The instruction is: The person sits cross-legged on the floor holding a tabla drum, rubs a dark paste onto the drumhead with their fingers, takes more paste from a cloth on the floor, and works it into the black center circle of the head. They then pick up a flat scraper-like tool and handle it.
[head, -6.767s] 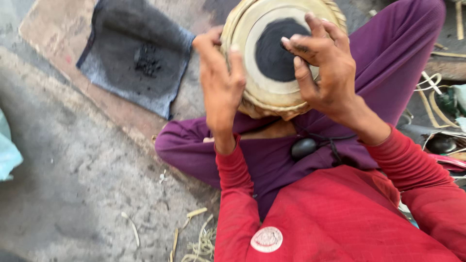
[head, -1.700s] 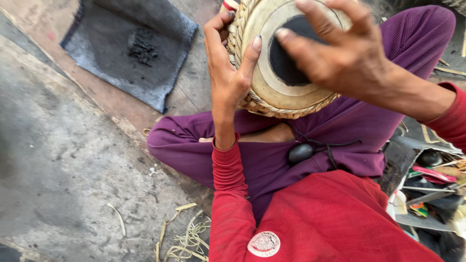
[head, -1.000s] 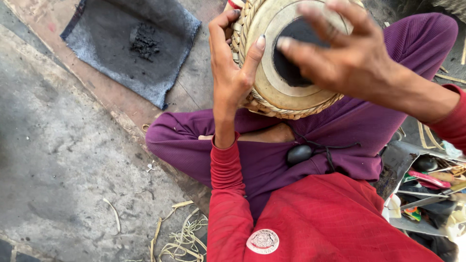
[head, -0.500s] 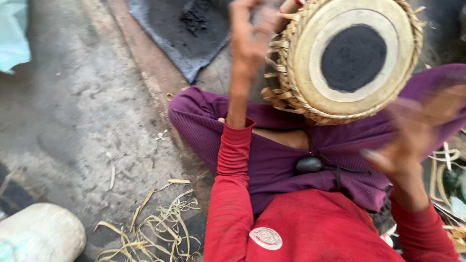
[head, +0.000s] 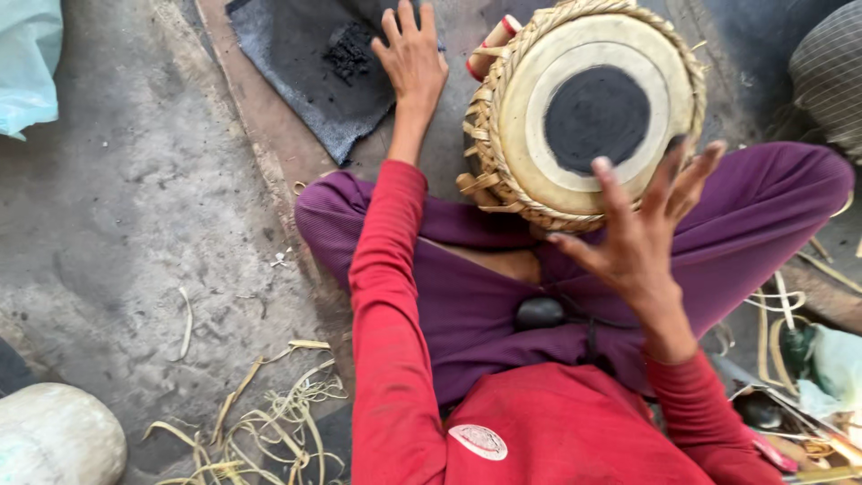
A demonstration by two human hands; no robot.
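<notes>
Neither hand grips: left hand (head: pixel 411 56) lies flat, fingers spread, on grey cloth (head: pixel 310 76) w/ black powder (head: pixel 348 51); right hand (head: pixel 645 238) hovers splayed by drum (head: pixel 588 112). Bare concrete floor (head: pixel 117 207) (straw scraps near lower edge). Left hand was on drum's rim before. Drum rests in lap, head tilted up toward camera.

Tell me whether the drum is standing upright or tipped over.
Tipped. The drum leans on the lap, its round head with the black centre patch facing up toward the camera; the right hand steadies its lower rim.
</notes>
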